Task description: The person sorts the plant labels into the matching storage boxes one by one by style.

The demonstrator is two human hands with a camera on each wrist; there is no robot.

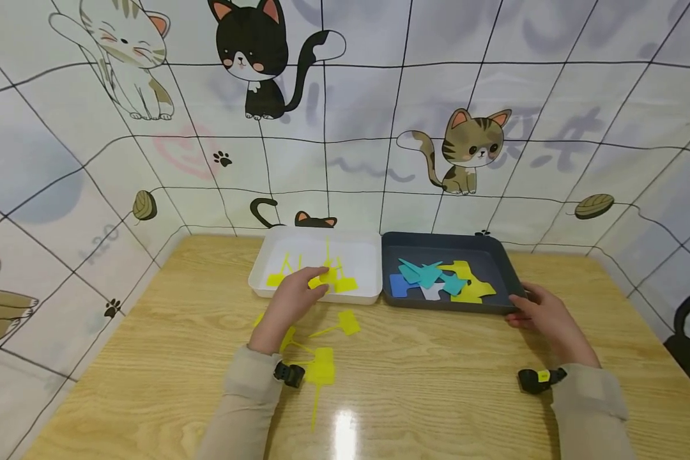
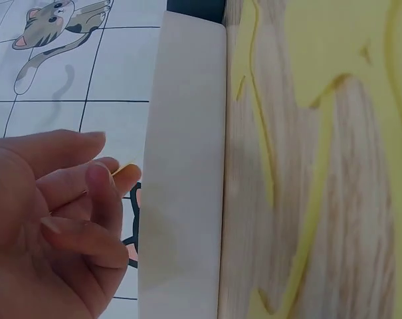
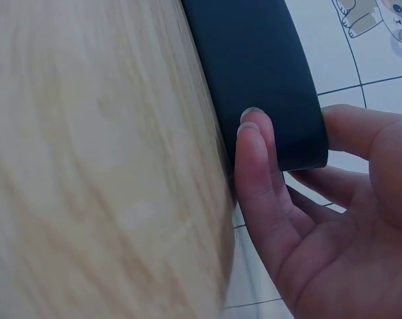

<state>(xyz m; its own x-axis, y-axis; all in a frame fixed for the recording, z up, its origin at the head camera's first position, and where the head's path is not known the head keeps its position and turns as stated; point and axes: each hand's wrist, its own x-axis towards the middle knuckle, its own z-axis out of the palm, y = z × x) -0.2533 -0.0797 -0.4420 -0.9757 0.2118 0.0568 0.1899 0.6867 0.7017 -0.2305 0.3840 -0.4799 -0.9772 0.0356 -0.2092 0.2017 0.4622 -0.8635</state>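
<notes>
My left hand (image 1: 293, 295) is over the front of the white tray (image 1: 257, 271), pinching a yellow T-shaped plant label (image 1: 328, 276) whose thin stem points away. In the left wrist view only a sliver of that yellow label (image 2: 125, 167) shows at the fingertips. Other yellow labels (image 1: 275, 279) lie in this tray. My right hand (image 1: 552, 316) grips the front right corner of the dark grey tray (image 1: 437, 241); the right wrist view shows its fingers around the tray's wall (image 3: 270, 73).
Teal pieces (image 1: 429, 275), a blue piece (image 1: 402, 287), a pale lilac piece (image 1: 432, 291) and yellow pieces (image 1: 474, 289) lie in the dark tray. More yellow labels (image 1: 321, 366) are scattered on the wooden table (image 1: 425, 396) near the left forearm. A cat-print cloth (image 1: 368, 115) stands behind.
</notes>
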